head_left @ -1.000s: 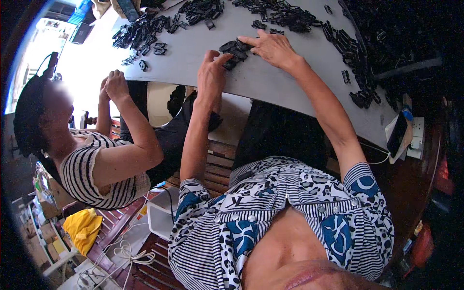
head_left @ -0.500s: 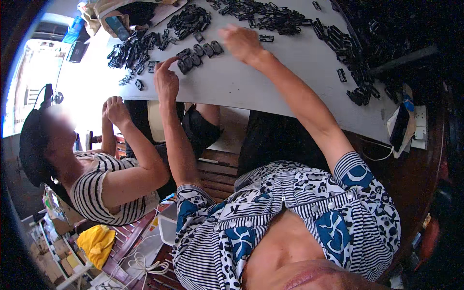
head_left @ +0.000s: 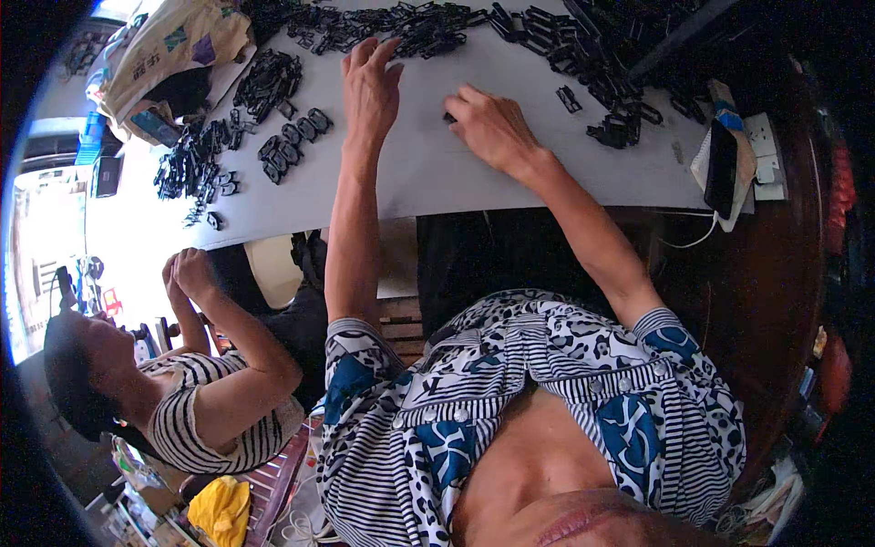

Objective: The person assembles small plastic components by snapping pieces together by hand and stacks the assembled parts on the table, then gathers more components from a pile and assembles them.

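My left hand (head_left: 371,96) reaches over the white table with its fingers apart, at the near edge of a long heap of black plastic frames (head_left: 424,35). It appears to hold nothing. To its right, my right hand (head_left: 492,126) is low over the table, its fingers closed on a small black part (head_left: 449,118) that peeks out at the fingertips; most of it is hidden. Left of my left arm stands a cluster of oval black pieces (head_left: 293,137), set close together in short rows.
More black parts (head_left: 269,82) lie in heaps at the left, with another heap (head_left: 612,128) at the right. A phone (head_left: 722,169) and white power strip (head_left: 767,155) sit at the right edge. On my left, a co-worker's hands (head_left: 189,273) meet near the table edge. A bag (head_left: 182,55) lies behind.
My left hand has left the oval pieces and moved right to the far heap, its fingers spreading. My right hand has come nearer to me, with a small black part. The view has shifted.
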The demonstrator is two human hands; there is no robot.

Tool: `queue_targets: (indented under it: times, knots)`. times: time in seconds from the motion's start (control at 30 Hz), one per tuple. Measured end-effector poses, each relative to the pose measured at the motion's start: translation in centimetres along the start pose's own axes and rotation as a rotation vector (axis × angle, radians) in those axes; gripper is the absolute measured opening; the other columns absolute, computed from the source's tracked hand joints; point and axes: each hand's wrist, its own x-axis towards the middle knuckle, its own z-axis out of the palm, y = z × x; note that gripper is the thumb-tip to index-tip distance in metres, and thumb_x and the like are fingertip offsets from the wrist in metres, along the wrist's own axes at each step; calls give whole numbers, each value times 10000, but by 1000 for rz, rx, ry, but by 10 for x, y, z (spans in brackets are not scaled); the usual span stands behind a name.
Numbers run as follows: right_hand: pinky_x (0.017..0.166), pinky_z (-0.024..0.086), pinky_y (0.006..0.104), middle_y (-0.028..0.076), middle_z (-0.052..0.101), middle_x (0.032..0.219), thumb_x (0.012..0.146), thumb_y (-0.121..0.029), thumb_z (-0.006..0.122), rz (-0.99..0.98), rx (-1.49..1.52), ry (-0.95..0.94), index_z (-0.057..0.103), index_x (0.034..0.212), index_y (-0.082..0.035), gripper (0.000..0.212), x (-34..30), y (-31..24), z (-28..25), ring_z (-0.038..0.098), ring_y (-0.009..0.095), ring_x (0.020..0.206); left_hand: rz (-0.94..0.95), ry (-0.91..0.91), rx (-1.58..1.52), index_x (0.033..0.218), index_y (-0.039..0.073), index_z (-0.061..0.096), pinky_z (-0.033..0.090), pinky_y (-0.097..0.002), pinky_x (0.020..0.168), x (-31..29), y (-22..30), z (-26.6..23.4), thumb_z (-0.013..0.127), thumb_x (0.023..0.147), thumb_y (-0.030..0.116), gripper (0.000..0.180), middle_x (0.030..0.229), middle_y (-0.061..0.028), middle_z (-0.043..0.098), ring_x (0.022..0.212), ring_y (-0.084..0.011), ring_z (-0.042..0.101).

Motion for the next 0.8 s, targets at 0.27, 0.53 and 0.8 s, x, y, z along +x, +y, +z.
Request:
queue_targets:
  times: [0.27,0.53,0.8]
  knots:
    - [753,500,421,113,559,954,764,-101,686,146,4,294,621,981,-44,234,-63,31,-25,583,313,934,76,-199,109,1388,267,447,186,-570,1084,3,18,48,607,880,334,537,1493,-167,303,1395,-376,226]
    - [842,443,395,68,569,978,762,-111,708,291,-266,368,634,1029,-61,282,-71,56,-48,524,274,959,138,-135,31,1174,244,660,257,-540,1041,-29,59,23,675,799,164,384,1405,-179,412,1304,-384,351]
    - [847,423,379,58,578,979,756,-99,716,293,-215,331,644,1057,-78,311,-70,57,-36,534,263,944,-17,47,-88,968,148,706,413,-404,859,-35,56,0,704,739,57,246,1043,-127,590,992,-319,510]
